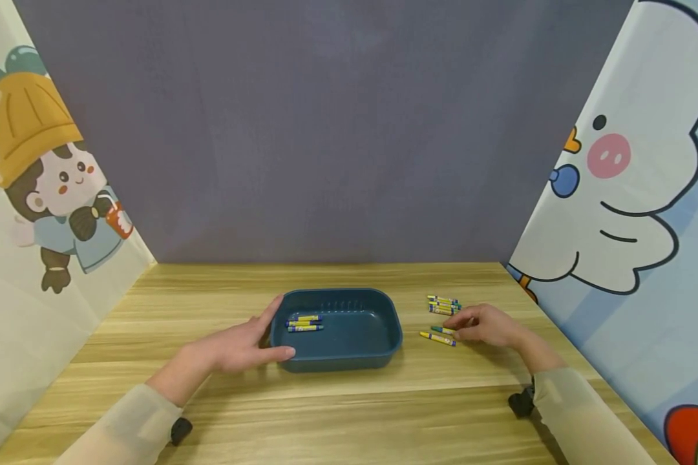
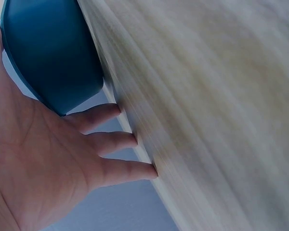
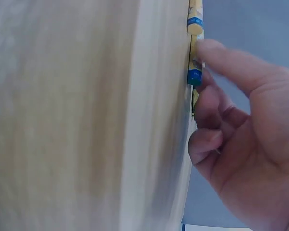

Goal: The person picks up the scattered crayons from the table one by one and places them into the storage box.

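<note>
A dark teal plastic box (image 1: 349, 363) stands on the table with three crayons (image 1: 305, 328) lying at its left end. My left hand (image 1: 241, 345) spans the box's left end, thumb at the near rim and index finger along the left side. In the left wrist view, the other fingers (image 2: 130, 169) reach straight down to the tabletop. To the right of the box, my right hand (image 1: 488, 326) pinches a green-tipped crayon (image 1: 441, 329) between thumb and fingers, low at the table. A yellow crayon (image 1: 439, 339) lies just in front of it.
Several more crayons (image 1: 442, 300) lie in a group behind the right hand's fingertips. The wooden table (image 1: 337, 420) ends at a grey backdrop (image 1: 337, 142), with cartoon-printed panels (image 1: 628, 213) along both sides.
</note>
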`<action>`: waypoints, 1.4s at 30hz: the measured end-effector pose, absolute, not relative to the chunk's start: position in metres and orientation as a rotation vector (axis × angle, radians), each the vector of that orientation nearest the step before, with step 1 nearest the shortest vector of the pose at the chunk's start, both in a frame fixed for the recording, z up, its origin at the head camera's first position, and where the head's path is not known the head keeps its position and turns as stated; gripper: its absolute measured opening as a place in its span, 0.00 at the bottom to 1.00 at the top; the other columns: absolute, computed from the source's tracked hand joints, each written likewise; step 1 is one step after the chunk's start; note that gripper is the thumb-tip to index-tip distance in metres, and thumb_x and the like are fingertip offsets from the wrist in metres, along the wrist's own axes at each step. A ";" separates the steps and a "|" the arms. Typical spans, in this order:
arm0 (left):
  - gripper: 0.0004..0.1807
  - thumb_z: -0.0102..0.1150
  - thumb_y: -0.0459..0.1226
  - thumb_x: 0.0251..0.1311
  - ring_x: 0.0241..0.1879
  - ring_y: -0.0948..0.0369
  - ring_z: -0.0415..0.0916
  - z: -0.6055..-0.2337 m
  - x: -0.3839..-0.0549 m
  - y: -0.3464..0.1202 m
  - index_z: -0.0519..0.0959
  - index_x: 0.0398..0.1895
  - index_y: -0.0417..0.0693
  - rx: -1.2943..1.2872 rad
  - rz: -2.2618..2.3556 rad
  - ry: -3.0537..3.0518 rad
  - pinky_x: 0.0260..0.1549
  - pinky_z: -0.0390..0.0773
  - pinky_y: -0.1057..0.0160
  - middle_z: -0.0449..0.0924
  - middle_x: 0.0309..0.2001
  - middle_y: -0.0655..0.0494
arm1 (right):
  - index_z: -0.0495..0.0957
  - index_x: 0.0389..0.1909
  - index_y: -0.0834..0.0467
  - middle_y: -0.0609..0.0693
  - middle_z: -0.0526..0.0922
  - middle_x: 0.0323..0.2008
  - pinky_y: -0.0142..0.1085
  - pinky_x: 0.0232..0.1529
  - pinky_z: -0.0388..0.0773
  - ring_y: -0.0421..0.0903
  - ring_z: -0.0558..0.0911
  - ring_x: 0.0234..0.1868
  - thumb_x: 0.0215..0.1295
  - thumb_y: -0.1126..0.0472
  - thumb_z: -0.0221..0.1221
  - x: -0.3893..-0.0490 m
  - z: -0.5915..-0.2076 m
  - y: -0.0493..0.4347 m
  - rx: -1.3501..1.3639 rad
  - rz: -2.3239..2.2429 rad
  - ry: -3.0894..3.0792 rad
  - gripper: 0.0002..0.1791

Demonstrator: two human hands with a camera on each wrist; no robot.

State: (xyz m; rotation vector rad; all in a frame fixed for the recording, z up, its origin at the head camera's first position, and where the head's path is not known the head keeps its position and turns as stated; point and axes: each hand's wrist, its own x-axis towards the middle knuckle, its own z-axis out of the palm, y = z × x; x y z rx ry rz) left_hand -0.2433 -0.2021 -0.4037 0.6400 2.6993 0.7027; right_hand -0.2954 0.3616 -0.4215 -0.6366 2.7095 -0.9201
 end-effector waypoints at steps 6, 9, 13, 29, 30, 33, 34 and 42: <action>0.64 0.54 0.74 0.72 0.85 0.32 0.54 -0.403 -0.243 -0.202 0.24 0.91 0.65 0.630 0.707 2.691 0.81 0.60 0.31 0.44 0.90 0.37 | 0.93 0.56 0.52 0.49 0.88 0.46 0.32 0.38 0.78 0.37 0.79 0.38 0.74 0.60 0.69 -0.295 -0.418 0.357 -0.642 -0.870 2.802 0.13; 0.64 0.54 0.74 0.71 0.85 0.32 0.55 -0.403 -0.243 -0.202 0.23 0.91 0.66 0.623 0.706 2.688 0.81 0.61 0.31 0.44 0.89 0.37 | 0.92 0.57 0.50 0.47 0.87 0.44 0.33 0.34 0.75 0.38 0.75 0.32 0.75 0.60 0.68 -0.295 -0.410 0.348 -0.648 -0.880 2.857 0.14; 0.65 0.55 0.74 0.71 0.85 0.32 0.55 -0.403 -0.243 -0.203 0.23 0.91 0.65 0.622 0.708 2.689 0.80 0.61 0.30 0.45 0.89 0.36 | 0.92 0.59 0.49 0.48 0.88 0.47 0.34 0.33 0.74 0.40 0.73 0.33 0.77 0.56 0.68 -0.295 -0.394 0.329 -0.685 -0.890 2.884 0.14; 0.65 0.54 0.76 0.70 0.84 0.29 0.54 -0.402 -0.243 -0.203 0.24 0.91 0.68 0.582 0.694 2.691 0.79 0.62 0.28 0.48 0.89 0.36 | 0.89 0.64 0.46 0.48 0.85 0.49 0.35 0.32 0.73 0.42 0.72 0.29 0.80 0.58 0.66 -0.292 -0.346 0.229 -0.993 -0.959 2.778 0.16; 0.65 0.54 0.76 0.70 0.84 0.29 0.54 -0.401 -0.243 -0.203 0.25 0.91 0.68 0.580 0.691 2.692 0.79 0.62 0.29 0.49 0.89 0.36 | 0.89 0.64 0.46 0.48 0.85 0.49 0.35 0.32 0.74 0.42 0.72 0.29 0.80 0.58 0.65 -0.293 -0.345 0.222 -1.009 -0.963 2.760 0.16; 0.65 0.54 0.76 0.70 0.84 0.29 0.54 -0.401 -0.243 -0.203 0.25 0.91 0.66 0.583 0.688 2.692 0.79 0.62 0.29 0.48 0.89 0.37 | 0.89 0.64 0.45 0.48 0.85 0.49 0.35 0.33 0.75 0.43 0.74 0.30 0.81 0.57 0.65 -0.295 -0.346 0.201 -1.047 -0.955 2.727 0.16; 0.65 0.54 0.76 0.70 0.84 0.29 0.54 -0.401 -0.242 -0.203 0.25 0.91 0.65 0.584 0.687 2.691 0.79 0.62 0.29 0.48 0.89 0.37 | 0.90 0.64 0.44 0.47 0.85 0.49 0.35 0.33 0.75 0.43 0.74 0.31 0.81 0.57 0.65 -0.296 -0.348 0.194 -1.059 -0.945 2.722 0.16; 0.65 0.56 0.74 0.70 0.82 0.29 0.59 -0.400 -0.240 -0.203 0.28 0.92 0.63 0.592 0.711 2.687 0.76 0.67 0.28 0.53 0.87 0.33 | 0.89 0.64 0.44 0.48 0.84 0.52 0.35 0.36 0.77 0.46 0.77 0.35 0.82 0.58 0.63 -0.300 -0.362 0.147 -1.109 -0.899 2.651 0.16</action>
